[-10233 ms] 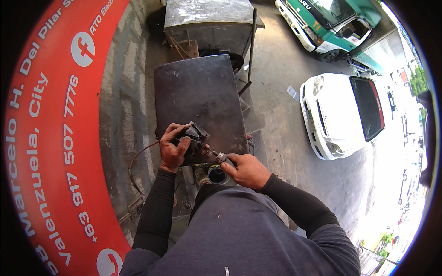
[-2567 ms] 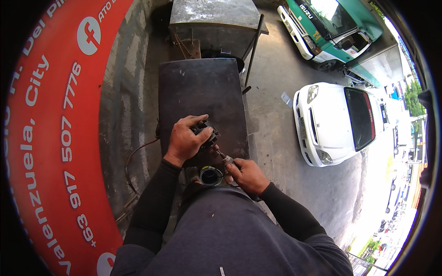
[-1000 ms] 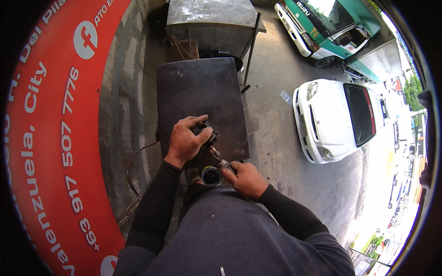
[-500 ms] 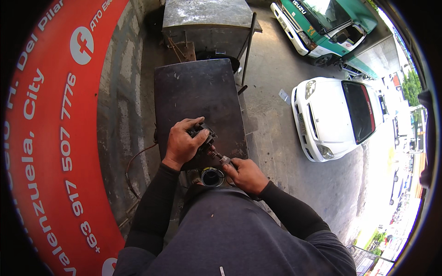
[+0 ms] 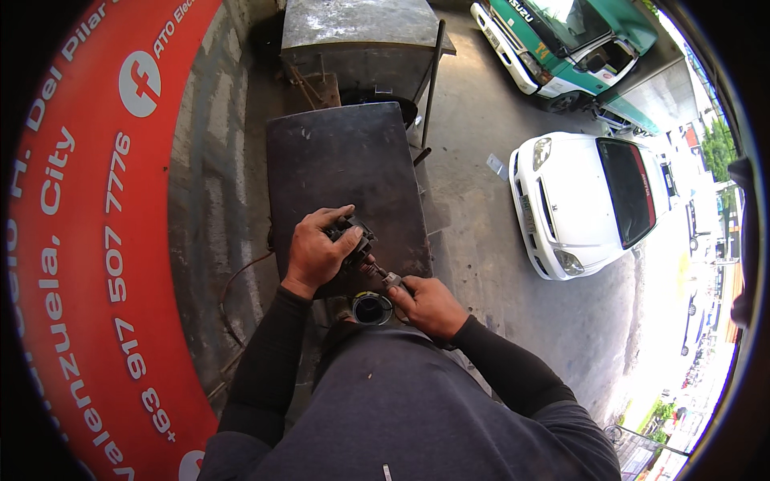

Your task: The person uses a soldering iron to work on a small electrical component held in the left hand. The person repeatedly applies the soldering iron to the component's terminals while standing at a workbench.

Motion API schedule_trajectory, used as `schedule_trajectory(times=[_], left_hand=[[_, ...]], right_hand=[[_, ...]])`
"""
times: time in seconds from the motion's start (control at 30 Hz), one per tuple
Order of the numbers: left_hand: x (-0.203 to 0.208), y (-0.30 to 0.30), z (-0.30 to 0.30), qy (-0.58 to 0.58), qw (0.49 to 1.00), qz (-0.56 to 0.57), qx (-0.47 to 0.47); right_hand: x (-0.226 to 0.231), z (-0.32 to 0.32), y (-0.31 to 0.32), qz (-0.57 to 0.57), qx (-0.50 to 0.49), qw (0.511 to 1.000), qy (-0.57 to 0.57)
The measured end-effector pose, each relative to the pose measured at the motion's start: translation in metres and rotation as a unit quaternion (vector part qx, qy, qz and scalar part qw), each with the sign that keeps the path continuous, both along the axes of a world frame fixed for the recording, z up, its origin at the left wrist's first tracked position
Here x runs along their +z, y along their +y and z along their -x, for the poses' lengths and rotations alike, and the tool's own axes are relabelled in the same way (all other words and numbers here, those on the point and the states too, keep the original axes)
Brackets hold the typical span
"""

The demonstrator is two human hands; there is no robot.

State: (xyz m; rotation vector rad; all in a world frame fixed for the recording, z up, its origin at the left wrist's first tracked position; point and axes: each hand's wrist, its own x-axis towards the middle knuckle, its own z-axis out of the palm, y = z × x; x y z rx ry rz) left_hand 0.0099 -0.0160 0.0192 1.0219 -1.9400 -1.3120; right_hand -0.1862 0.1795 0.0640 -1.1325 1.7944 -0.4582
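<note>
Dark tabletop [image 5: 341, 160] beneath left hand [image 5: 316, 250], thumb [image 5: 350, 238] across black part [image 5: 363, 245].

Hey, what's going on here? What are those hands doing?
A person has something in each hand near the close end of a dark table. The left grip holds a black part. The right grip holds a grey tool, its thin end aimed toward the part; it's too small to tell if they touch. A white car stands off to the right.
</note>
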Motion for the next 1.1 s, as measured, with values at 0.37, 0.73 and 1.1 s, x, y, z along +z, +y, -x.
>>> schedule_trajectory(times=[0.37,0.73,1.1], left_hand=[[-0.006,-0.003,-0.001,-0.009,1.000,0.011,-0.001],[-0.004,0.000,0.001,0.024,0.999,-0.019,0.011],[-0.009,-0.002,0.000,0.014,1.000,-0.004,0.013]], right_hand=[[0.009,-0.006,0.000,0.003,0.015,1.000,0.010],[-0.004,0.001,0.002,-0.003,-0.002,1.000,0.002],[0.002,0.002,0.006,-0.006,-0.004,1.000,-0.030]])
